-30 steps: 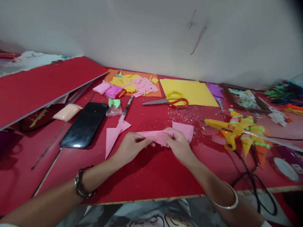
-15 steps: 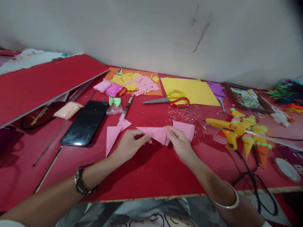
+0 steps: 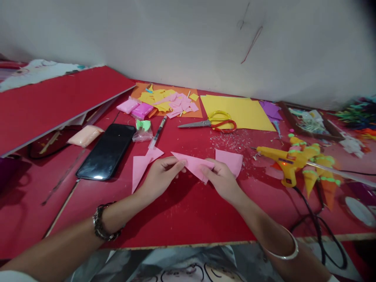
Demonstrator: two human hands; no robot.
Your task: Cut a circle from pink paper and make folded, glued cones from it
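Note:
A pink piece of paper (image 3: 192, 164), curled into a pointed shape, is held between my two hands above the red table. My left hand (image 3: 163, 174) pinches its left part near the tip, thumb on top. At the wider right end my right hand (image 3: 221, 176) grips it with the thumb pressed on its face; the other fingers are partly hidden behind. Another pink paper piece (image 3: 230, 160) lies just beyond my right hand. More pink pieces (image 3: 140, 168) lie left of my left hand, by a pen (image 3: 158, 131).
Scissors (image 3: 214, 121) rest partly on yellow sheets (image 3: 243, 111). A yellow glue gun (image 3: 282, 156) with a glowing light sits right, beside small decorated cones (image 3: 310, 180). A phone (image 3: 107, 150) lies left, near clay packets (image 3: 142, 110). Paper scraps (image 3: 179, 102) cover an orange sheet at the back.
The pink paper has tilted, its left tip higher and its right end rolled over. My right thumb has shifted onto the paper's front face. The left hand has barely moved.

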